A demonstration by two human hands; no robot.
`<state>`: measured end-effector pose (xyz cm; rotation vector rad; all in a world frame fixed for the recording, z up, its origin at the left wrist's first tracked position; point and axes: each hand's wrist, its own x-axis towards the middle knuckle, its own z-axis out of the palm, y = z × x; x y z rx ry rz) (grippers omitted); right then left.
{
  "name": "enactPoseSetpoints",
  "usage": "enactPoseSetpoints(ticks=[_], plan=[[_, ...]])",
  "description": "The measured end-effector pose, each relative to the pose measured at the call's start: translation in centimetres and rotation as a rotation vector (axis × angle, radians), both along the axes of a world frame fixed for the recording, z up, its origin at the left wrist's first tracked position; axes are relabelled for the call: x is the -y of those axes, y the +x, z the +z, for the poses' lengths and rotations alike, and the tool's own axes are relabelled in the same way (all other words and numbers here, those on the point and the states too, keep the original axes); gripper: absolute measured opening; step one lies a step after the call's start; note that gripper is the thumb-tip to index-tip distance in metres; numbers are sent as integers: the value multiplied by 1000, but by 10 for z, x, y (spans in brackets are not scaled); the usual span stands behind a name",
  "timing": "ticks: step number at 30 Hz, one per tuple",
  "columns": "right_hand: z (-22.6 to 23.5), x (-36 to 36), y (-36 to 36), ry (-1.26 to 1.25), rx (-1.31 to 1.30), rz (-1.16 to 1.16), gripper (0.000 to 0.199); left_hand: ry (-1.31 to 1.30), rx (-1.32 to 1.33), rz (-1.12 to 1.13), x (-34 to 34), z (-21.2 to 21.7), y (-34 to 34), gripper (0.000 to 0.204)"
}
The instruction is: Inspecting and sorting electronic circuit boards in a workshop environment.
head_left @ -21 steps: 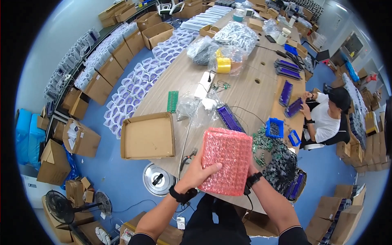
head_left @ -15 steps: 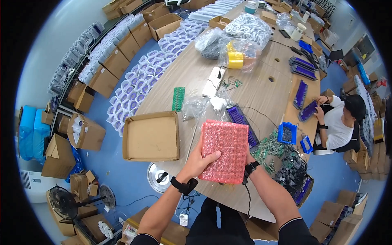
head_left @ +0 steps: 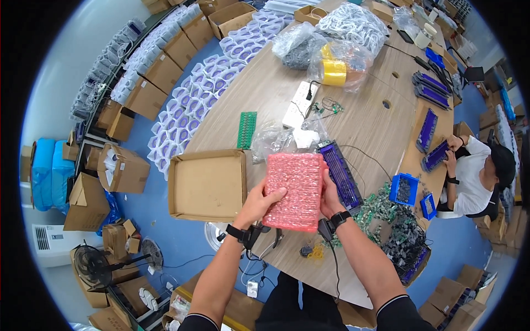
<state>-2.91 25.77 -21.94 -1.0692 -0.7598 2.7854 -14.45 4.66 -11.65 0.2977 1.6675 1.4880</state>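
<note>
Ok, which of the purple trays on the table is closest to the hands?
The long purple tray lying just right of the pink bubble-wrap pack, beside the right hand. The other purple trays lie farther off, near the seated person.

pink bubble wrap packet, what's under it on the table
Both hands hold the pink bubble wrap packet over the wooden table, beside an open cardboard box and purple tray. The tabletop directly beneath is covered.
</note>
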Motion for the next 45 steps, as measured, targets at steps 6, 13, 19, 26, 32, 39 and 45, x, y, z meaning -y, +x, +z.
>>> enactPoseSetpoints(ticks=[6,13,19,26,32,39,45], plan=[[89,5,38,516,286,93,55,-34,50,64,12,-10,-5,59],[124,20,62,538,-29,158,58,43,-170,78,-24,1,34,88],[120,14,80,330,-184,91,61,-100,-635,140,-42,28,79,104],[154,22,124,211,-209,-2,71,50,-508,90,-37,132,150,105],[196,41,203,-316,-342,42,61,248,-506,-270,-9,163,213,88],[201,61,305,-153,-156,-272,57,166,-170,-49,-11,148,234,80],[203,54,360,119,-17,-340,52,406,307,-137,-34,147,266,75]])
